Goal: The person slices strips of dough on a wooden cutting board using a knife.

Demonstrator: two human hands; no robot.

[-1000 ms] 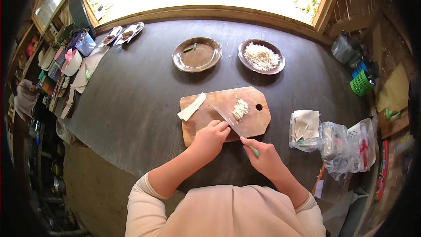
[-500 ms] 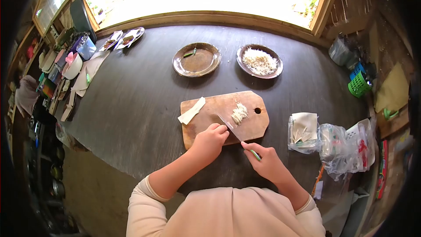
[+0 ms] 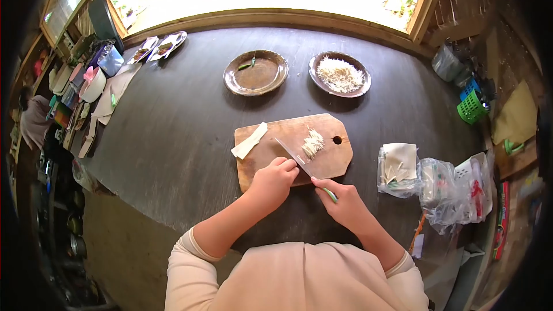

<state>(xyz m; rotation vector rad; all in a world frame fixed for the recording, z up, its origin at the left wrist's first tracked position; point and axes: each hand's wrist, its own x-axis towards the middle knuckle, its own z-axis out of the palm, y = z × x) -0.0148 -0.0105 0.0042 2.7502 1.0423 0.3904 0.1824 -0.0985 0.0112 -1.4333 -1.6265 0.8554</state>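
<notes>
My right hand (image 3: 344,204) grips the green-and-white handle of a knife (image 3: 292,152). The blade slants up to the left across a wooden cutting board (image 3: 336,164), right beside the fingers of my left hand (image 3: 272,181). Those fingers are curled and pressed down on the board; whatever they hold is hidden beneath them. A small heap of pale cut strips (image 3: 313,143) lies just right of the blade. At the board's upper left rests a flat, pale, uncut piece (image 3: 250,140), apart from both hands.
Behind the board stand a brown plate (image 3: 262,79) with green chillies (image 3: 246,65) and a dish of pale shreds (image 3: 341,75). Plastic-wrapped packs (image 3: 442,189) lie at right, near a green basket (image 3: 472,108). Containers (image 3: 92,85) crowd the left edge, where another person (image 3: 36,118) partly shows.
The knife's blade lies more visibly across the board, its tip farther up and left. My right hand has shifted slightly left. My left hand stays pressed down in nearly the same place.
</notes>
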